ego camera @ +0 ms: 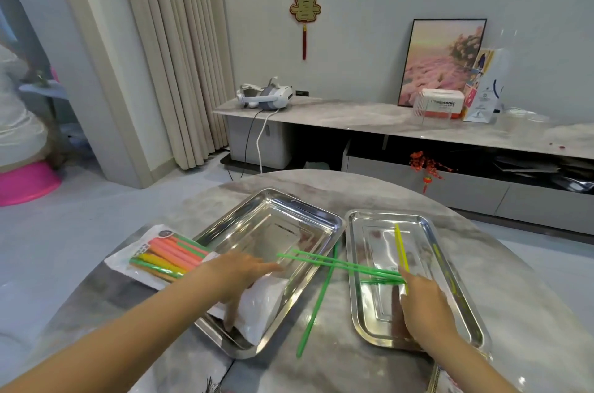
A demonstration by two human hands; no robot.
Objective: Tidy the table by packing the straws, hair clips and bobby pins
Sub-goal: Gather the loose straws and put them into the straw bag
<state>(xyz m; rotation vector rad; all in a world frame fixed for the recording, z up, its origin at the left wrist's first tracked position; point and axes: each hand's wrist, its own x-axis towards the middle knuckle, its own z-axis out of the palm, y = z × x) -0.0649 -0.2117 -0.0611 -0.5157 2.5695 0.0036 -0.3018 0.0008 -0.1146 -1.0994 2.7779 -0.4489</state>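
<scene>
Grey marble round table [321,187]: right hand [421,306] pinches ends of 2 thin green plastic straws [337,264] over right shiny steel tray [385,214]. Left hand [244,273], fingers extended, presses white plastic bag [263,299] in left steel tray [273,225].

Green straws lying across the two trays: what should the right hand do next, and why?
Probably gather the green straws in the right hand and carry them toward the white bag that the left hand rests on. That hand touches their ends, and they bridge the left tray and right tray.
</scene>
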